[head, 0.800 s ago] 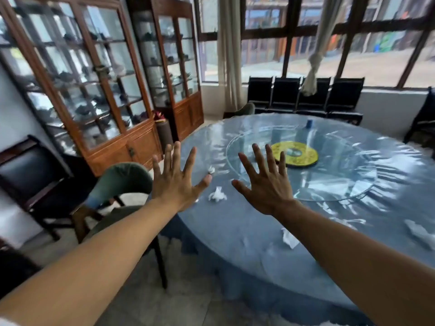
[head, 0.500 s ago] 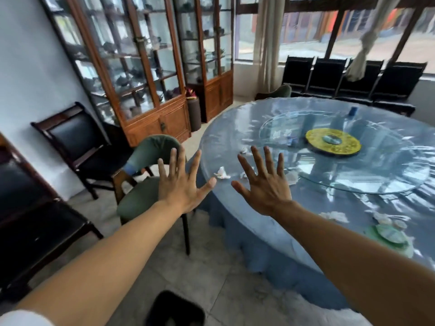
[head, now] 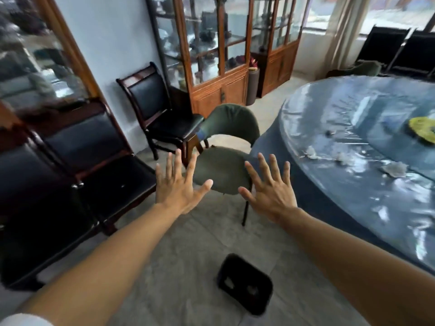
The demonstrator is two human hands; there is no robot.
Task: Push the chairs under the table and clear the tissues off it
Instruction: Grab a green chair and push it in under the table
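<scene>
**Both hands up and empty, chair not pushed in**

Left hand and right hand are both held out, fingers spread wide, holding nothing. Green chair sits just beside the round table, seat out from under it. A few crumpled tissues lie on the plastic-covered top near the edge.
</scene>
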